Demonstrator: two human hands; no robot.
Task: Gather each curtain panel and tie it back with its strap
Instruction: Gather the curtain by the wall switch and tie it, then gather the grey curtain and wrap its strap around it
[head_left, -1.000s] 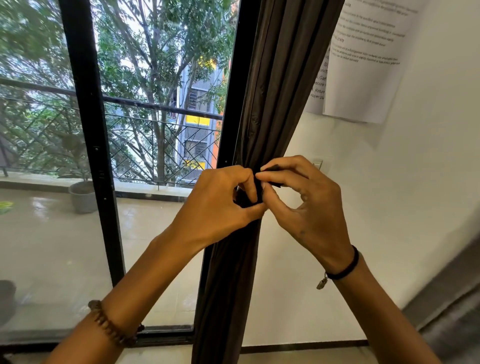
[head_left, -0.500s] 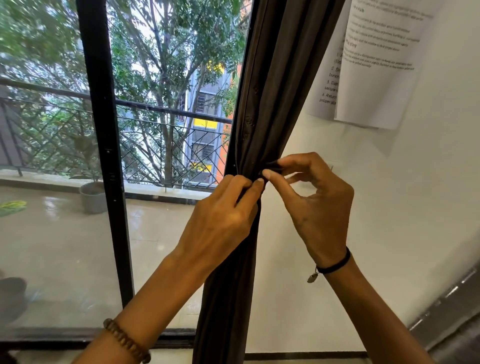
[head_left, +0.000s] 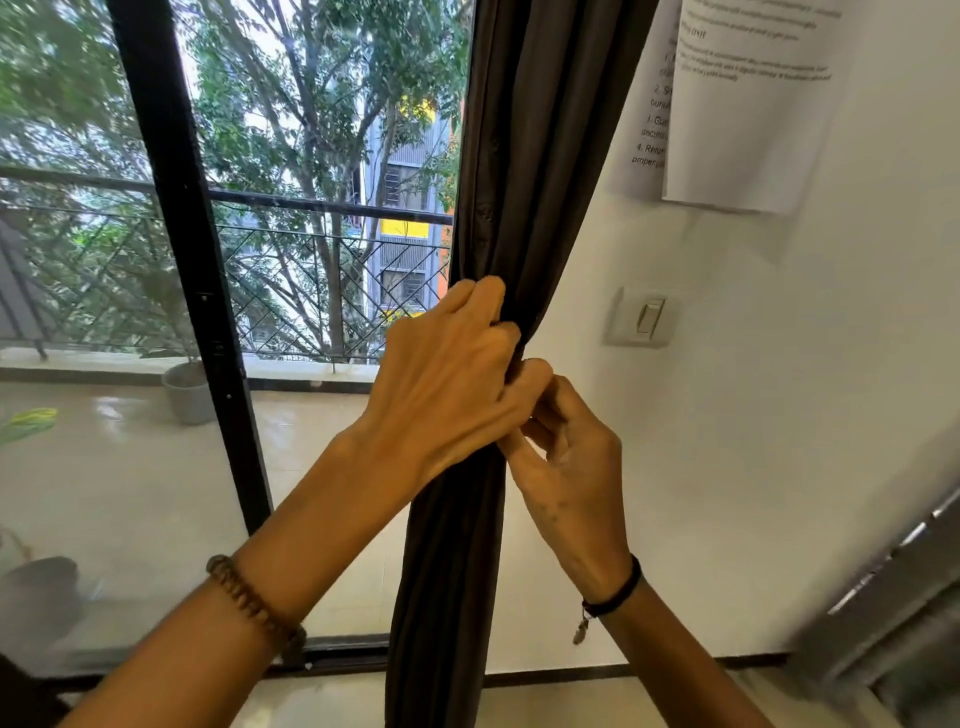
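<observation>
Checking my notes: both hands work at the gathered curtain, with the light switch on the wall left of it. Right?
No: the head view shows the light switch on the wall right of the curtain. Left hand and right hand do work at it.

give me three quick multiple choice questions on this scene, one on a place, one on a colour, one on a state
1. Where is the light switch?
A. on the wall, right of the curtain
B. on a cupboard door
C. on a table

2. What colour is the curtain?
A. white
B. dark brown
C. red

3. What is the left hand doing?
A. hanging idle
B. holding a cup
C. gripping the gathered curtain

Answers:
1 A, the switch sits on the white wall beside the curtain.
2 B, the fabric is dark brown all the way down.
3 C, its fingers curl round the bunched fabric.
</observation>
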